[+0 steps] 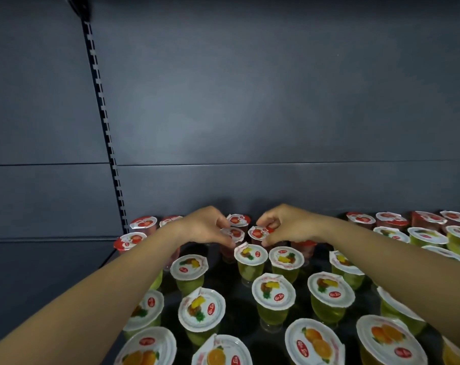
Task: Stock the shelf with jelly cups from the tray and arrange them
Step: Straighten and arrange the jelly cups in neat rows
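Jelly cups with white foil lids stand in rows on a dark shelf [231,309]. Red strawberry cups fill the back rows, green pineapple cups [273,290] the middle, orange cups [313,341] the front. My left hand [206,226] reaches to the back and pinches the lid rim of a red strawberry cup [234,233] from above. Beside it, my right hand [284,223] grips a second red strawberry cup [257,233] by its lid edge. Both cups stand upright in the second row from the back. The tray is not in view.
The grey back panel [250,114] rises right behind the last row. A slotted upright rail [105,122] runs down it at the left. More red and green cups [426,235] crowd the far right. Gaps of dark shelf show between the middle cups.
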The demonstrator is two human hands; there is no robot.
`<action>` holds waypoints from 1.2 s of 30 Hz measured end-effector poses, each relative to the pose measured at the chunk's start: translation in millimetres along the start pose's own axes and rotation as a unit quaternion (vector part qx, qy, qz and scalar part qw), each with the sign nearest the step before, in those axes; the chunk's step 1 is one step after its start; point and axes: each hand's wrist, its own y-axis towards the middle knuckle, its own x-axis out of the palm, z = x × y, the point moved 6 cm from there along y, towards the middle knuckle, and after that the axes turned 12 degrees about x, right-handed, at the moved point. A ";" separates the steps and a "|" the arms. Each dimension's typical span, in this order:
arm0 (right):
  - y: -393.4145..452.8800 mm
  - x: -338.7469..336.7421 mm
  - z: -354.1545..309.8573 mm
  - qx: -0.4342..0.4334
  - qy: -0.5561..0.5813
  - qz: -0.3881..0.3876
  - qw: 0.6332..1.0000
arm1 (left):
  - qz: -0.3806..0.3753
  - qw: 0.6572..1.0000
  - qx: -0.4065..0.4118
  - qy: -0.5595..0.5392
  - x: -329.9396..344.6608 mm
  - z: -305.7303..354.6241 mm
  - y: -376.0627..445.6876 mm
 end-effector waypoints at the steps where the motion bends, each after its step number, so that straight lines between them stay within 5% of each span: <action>1: 1.1 -0.3 -0.2 0.001 0.008 0.000 1.000 | 0.004 1.000 -0.003 -0.001 0.6 -0.9 0.3; 14: 9.1 7.6 -26.9 0.003 0.128 0.007 0.992 | 0.035 0.998 -0.053 -0.014 -18.2 -33.6 -23.3; 36: 3.8 20.5 -41.2 0.101 0.061 0.030 0.993 | -0.002 0.998 -0.060 0.001 -15.9 -41.2 -21.0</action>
